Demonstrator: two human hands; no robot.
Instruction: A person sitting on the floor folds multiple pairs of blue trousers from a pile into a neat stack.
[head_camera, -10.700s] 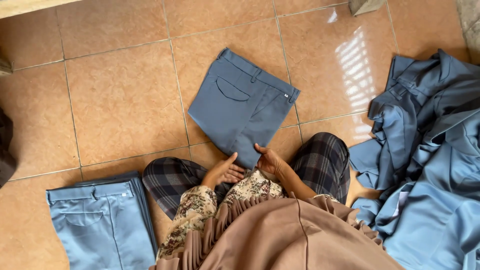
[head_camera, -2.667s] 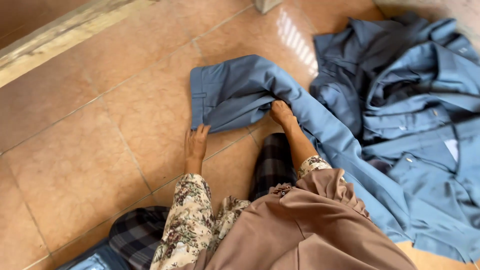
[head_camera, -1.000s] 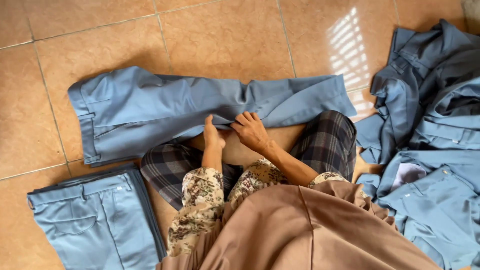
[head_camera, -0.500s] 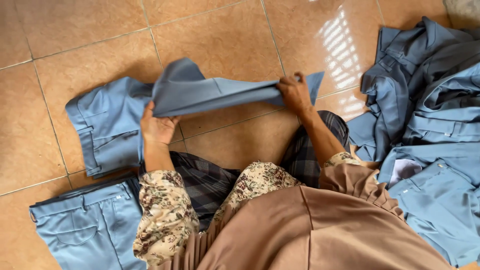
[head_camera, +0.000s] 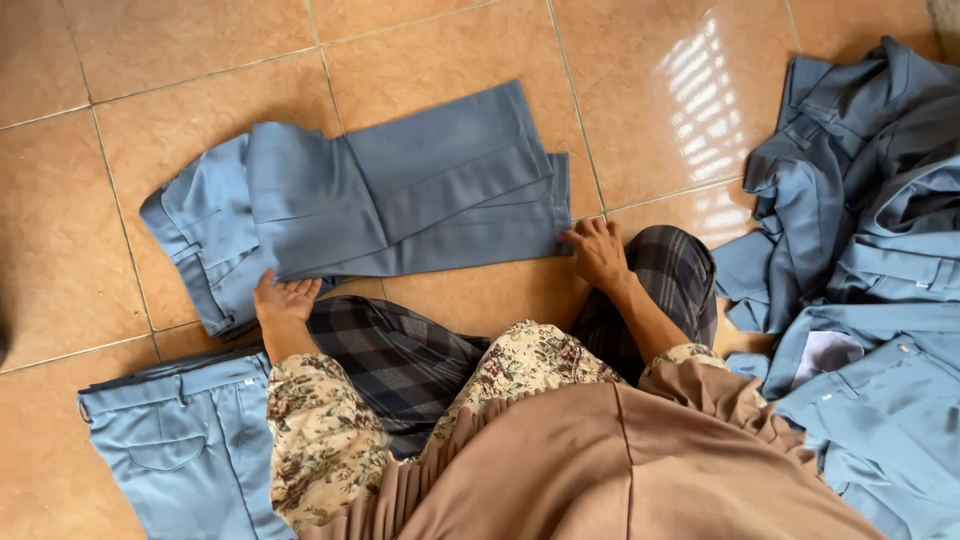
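Fingers: your left hand (head_camera: 285, 299) lay flat, spread on the trousers (head_camera: 380, 195) | right hand (head_camera: 597, 254) pinned the fold's edge, keeping it square on the floor (head_camera: 60, 230).

Folded trousers (head_camera: 380, 200) lie on the floor (head_camera: 60, 220) before the seated person; a folded stack (head_camera: 180, 450) sits at their left, a heaped pile of clothes (head_camera: 860, 250) at their right.

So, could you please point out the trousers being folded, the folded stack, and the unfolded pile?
trousers being folded (head_camera: 400, 190), head view, on the folded-over leg.
folded stack (head_camera: 170, 440), head view, on the top pair's seat.
unfolded pile (head_camera: 870, 250), head view, on the crumpled middle.
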